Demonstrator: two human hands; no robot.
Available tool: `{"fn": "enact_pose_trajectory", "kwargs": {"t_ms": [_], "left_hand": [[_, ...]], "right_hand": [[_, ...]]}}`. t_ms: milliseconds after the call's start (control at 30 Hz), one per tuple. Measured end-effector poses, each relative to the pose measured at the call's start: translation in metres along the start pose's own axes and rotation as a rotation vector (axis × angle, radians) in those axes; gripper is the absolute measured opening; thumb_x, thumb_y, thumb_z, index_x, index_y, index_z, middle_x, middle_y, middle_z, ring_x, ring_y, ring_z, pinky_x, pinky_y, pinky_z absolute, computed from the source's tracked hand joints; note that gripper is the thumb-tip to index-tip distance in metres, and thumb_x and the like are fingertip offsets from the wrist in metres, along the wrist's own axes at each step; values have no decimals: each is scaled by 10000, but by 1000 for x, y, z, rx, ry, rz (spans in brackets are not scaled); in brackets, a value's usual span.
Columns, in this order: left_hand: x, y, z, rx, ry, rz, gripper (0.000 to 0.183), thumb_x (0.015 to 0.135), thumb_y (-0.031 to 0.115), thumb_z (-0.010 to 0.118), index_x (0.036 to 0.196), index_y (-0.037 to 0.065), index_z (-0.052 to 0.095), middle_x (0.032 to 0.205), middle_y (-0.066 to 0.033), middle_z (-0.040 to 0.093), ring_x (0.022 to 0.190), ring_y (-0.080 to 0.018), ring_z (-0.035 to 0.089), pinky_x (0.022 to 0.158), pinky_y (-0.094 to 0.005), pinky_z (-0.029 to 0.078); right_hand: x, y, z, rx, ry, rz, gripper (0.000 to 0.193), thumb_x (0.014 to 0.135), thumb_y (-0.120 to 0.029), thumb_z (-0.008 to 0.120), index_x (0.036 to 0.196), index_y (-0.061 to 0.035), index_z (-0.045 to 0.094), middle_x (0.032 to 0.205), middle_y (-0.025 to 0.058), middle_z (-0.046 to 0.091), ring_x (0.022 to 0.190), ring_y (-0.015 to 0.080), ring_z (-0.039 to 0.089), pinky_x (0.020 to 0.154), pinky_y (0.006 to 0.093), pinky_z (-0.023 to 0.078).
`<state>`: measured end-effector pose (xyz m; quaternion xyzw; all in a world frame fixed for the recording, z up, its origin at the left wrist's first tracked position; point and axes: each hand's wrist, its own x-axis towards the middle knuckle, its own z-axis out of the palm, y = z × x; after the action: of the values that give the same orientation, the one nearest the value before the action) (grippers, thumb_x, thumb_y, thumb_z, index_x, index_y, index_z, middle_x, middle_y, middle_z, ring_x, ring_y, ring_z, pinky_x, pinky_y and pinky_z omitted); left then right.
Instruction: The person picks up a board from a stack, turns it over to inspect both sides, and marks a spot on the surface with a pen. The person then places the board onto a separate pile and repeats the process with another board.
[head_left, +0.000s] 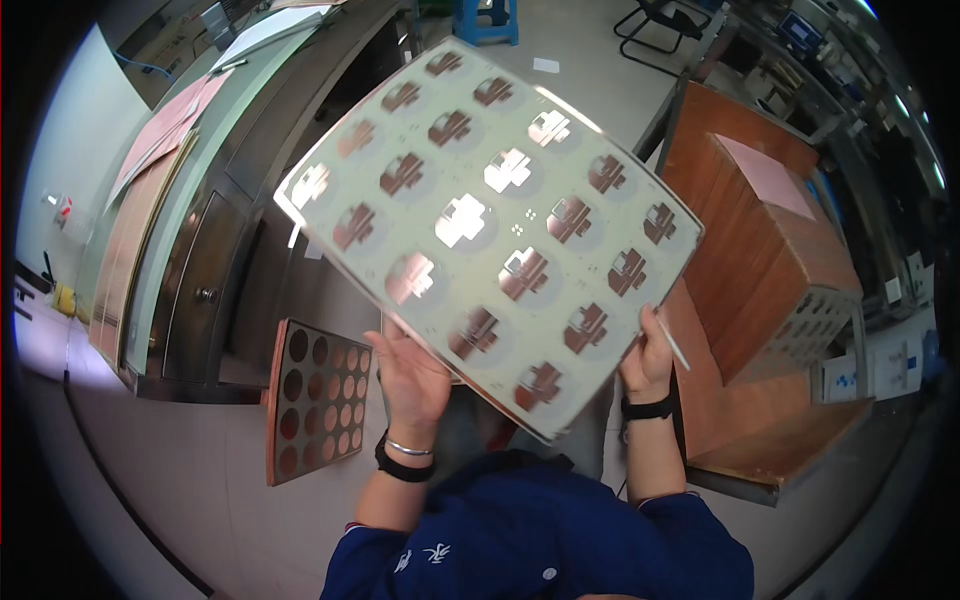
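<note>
A large square panel (470, 270), pale green with rows of shiny coppery patches, is held tilted in front of me; it looks like a circuit board panel. My left hand (412, 375) supports its lower left edge, palm up, with the fingertips hidden behind it. My right hand (648, 362) grips the lower right edge, thumb along the rim. A thin white pen-like stick (673, 342) juts out from beside the right hand. Bright glare lies on several of the panel's patches.
On the left runs a dark cabinet (200, 270) with a glass top bearing pink sheets (165, 135) and boards. Low beside it leans a brown panel (320, 398) with round coppery discs. At right are stacked red-brown boards (740, 240). A blue stool (487, 22) stands at the back.
</note>
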<state>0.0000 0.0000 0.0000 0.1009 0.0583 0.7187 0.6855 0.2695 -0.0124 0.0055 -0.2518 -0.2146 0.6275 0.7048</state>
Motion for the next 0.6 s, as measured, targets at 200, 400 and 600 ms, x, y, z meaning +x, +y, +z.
{"fn": "enact_pose_trajectory", "kwargs": {"t_ms": [200, 400, 600], "left_hand": [[6, 20, -8, 430, 104, 32, 438, 978, 200, 387, 1383, 79, 275, 1360, -94, 398, 1223, -215, 420, 1013, -368, 381], [7, 34, -14, 371, 182, -9, 421, 970, 198, 387, 1364, 68, 310, 1315, -91, 439, 1152, -200, 484, 959, -342, 431], [5, 41, -8, 437, 170, -33, 428, 971, 206, 384, 1367, 66, 300, 1302, -94, 449, 1118, -211, 517, 913, -346, 470]], "right_hand": [[-16, -2, -8, -215, -60, 36, 437, 934, -213, 469, 1299, 10, 380, 1256, 114, 504, 1133, 233, 512, 944, 375, 441], [-13, -44, -11, -276, 9, -52, 455, 961, -295, 416, 1261, 46, 435, 1211, 128, 544, 1075, 198, 555, 898, 334, 478], [-20, -41, -17, -332, 12, -11, 481, 950, -281, 437, 1264, 84, 420, 1204, 143, 548, 1079, 188, 551, 899, 316, 471]]}}
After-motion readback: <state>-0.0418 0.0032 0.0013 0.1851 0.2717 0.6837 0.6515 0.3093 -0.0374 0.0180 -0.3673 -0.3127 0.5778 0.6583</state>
